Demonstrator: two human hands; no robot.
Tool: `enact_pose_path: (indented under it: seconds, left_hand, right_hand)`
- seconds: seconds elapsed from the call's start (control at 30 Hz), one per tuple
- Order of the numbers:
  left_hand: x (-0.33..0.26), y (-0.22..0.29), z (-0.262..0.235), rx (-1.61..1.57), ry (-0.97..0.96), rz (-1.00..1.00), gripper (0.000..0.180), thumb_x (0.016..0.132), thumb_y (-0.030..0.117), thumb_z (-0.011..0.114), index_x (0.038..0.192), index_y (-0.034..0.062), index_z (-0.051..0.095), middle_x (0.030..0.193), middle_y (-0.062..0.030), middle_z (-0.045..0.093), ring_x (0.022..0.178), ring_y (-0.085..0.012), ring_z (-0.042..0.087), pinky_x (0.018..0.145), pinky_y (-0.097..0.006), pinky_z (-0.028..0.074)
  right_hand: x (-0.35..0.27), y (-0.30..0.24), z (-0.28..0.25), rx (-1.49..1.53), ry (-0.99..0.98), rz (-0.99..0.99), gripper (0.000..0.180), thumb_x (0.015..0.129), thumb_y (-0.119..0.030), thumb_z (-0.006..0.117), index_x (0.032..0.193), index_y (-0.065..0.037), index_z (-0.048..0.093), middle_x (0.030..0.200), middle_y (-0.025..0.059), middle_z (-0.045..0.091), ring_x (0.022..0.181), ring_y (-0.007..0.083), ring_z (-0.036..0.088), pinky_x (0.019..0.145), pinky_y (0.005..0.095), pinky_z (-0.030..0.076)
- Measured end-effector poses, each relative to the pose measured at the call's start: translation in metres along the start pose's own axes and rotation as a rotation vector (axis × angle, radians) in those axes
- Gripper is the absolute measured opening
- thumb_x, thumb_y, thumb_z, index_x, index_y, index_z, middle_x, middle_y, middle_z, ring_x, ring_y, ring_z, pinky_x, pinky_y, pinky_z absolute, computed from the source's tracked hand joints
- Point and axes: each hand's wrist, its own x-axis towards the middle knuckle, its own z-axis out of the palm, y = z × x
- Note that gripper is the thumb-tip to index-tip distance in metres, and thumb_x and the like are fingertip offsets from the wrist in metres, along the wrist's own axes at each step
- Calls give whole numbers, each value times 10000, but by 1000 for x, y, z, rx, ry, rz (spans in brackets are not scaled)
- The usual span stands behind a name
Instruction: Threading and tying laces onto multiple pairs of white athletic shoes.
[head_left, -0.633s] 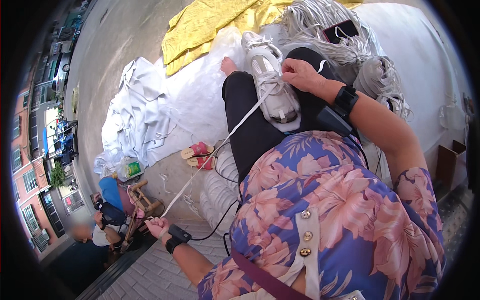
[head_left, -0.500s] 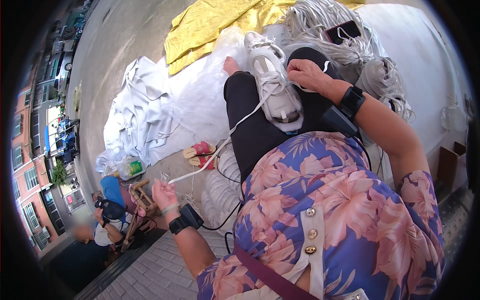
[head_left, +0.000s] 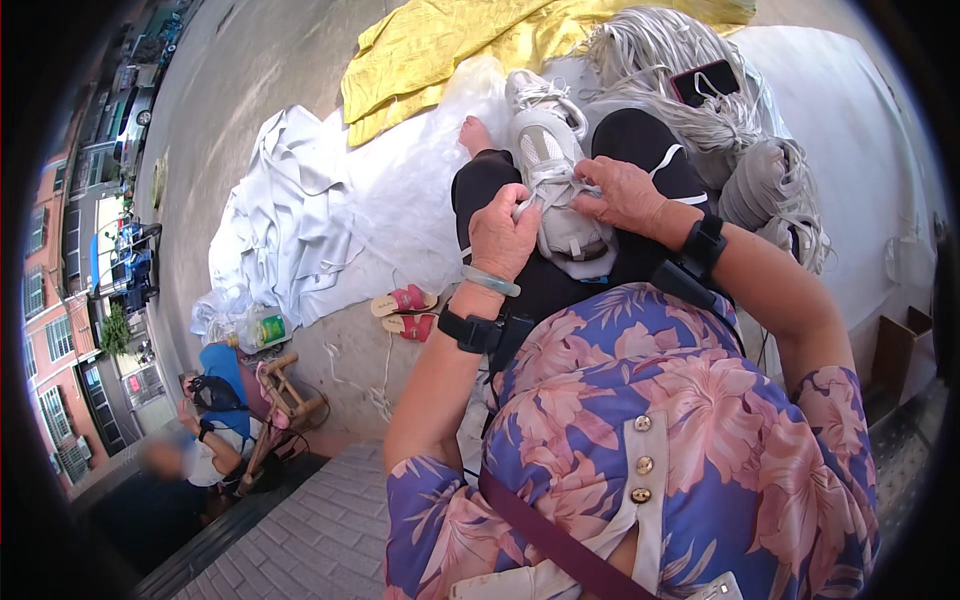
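Note:
A white and grey sneaker (head_left: 548,140) rests on my lap between my black-clad thighs, its heel toward me. My left hand (head_left: 503,235) is at the left side of its lacing, thumb and fingers pinched on the white shoelace (head_left: 550,187). From the right, my right hand (head_left: 622,196) also has its fingers closed on the lace at the shoe's opening. Both hands partly cover the lacing. Just beyond the toe lies what looks like a second pale laced shoe (head_left: 543,93).
A heap of white laces (head_left: 640,48) with a phone (head_left: 703,83) on it lies far right. Yellow cloth (head_left: 430,45), white fabric (head_left: 285,190) and clear plastic sheeting (head_left: 400,190) cover the ground. Red sandals (head_left: 408,300) and a plastic bottle (head_left: 265,328) are left, near another person (head_left: 215,440).
My left hand has come from far out on the left, where it held the lace stretched, back to the sneaker. My right hand has shifted slightly over the lacing.

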Motion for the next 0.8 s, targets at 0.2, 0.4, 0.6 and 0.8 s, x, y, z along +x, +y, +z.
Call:
enact_pose_path:
  seconds: [0.2,0.4,0.6,0.8]
  left_hand:
    - [26,5,12,360,105,253,171,698,171,585,838,77,560,727,-119,588,626,-292,580,573,-382,456]
    - [31,2,15,462,72,319,132,702,139,543,819,79,529,716,-110,566,637,-313,572,569,-410,463]
    - [33,-6,14,547,53,432,137,694,132,563,812,80,516,704,-100,562,596,-295,581,524,-389,474]
    - [34,-11,15,552,57,501,110,702,128,560,787,83,506,679,-92,550,573,-284,574,508,-379,468]
  right_hand:
    - [-3,-2,7,-2,37,-109,435,750,-310,593,1126,-127,474,938,156,547,847,340,573,728,411,460]
    - [-7,-9,1,-138,-51,-168,385,788,-277,559,1145,-161,474,892,139,535,765,318,592,651,399,484]
    - [-6,-13,-3,-173,-110,-188,371,799,-297,559,1127,-155,459,897,145,518,747,314,592,637,388,492]
    - [-5,-10,-2,-191,-131,-285,367,799,-319,565,1105,-151,453,917,152,499,728,320,586,613,390,489]
